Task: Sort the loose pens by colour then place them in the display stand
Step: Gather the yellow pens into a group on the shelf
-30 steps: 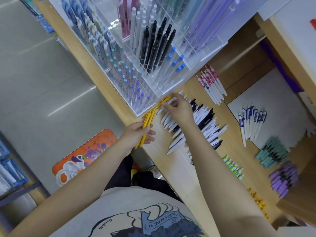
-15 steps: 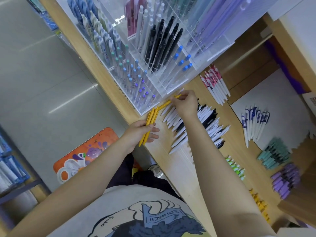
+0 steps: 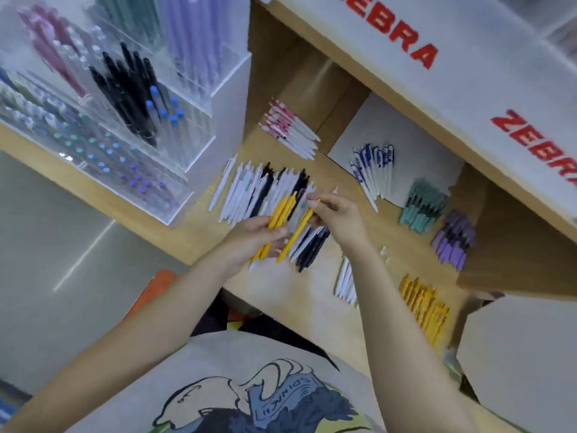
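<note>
My left hand (image 3: 249, 242) grips a bunch of yellow pens (image 3: 278, 220) above the wooden counter (image 3: 296, 292). My right hand (image 3: 340, 217) pinches the top end of one more yellow pen (image 3: 296, 235), held just right of the bunch. Under both hands lies a loose row of white and black pens (image 3: 249, 192). The clear acrylic display stand (image 3: 131, 126) rises at the upper left, its slots holding black, blue-capped, pink and lilac pens.
Sorted groups lie on the counter: pink-and-white pens (image 3: 290, 129), blue-and-white pens (image 3: 374, 170), teal pens (image 3: 421, 207), purple pens (image 3: 452, 239), yellow pens (image 3: 424, 304) and a few white pens (image 3: 346, 282). A shelf with red ZEBRA lettering (image 3: 406, 42) overhangs the right side.
Both hands rose off the counter and moved right. My right hand lifted a yellow pen from beside the stand and brought it next to the bunch in my left hand. The view swung right.
</note>
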A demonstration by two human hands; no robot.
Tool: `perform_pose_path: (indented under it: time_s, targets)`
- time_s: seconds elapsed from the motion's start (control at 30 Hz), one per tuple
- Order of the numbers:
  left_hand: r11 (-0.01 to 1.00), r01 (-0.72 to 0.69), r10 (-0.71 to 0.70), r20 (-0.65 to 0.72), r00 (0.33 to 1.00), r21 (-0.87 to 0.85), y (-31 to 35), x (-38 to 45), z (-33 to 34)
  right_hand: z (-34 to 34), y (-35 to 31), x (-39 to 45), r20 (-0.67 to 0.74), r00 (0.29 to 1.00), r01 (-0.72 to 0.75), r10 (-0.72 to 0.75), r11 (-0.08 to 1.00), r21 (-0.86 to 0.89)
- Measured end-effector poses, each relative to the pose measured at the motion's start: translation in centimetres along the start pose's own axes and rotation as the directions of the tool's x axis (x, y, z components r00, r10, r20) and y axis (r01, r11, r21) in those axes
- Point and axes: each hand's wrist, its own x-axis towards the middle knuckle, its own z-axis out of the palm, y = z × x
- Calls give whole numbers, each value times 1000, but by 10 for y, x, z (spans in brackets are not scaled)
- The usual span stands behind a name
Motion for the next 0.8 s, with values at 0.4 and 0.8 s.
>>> perform_pose_path:
  time_s: [0.4,0.8]
  targets:
    - [915,90,-207,265,942,393,-47,35,203,-113,134,-124,-347,867,-156,359,855,495]
    - [793,55,-174,139,975,607,-112,49,302,-184,217,-160,-575,668,-251,472,871,422]
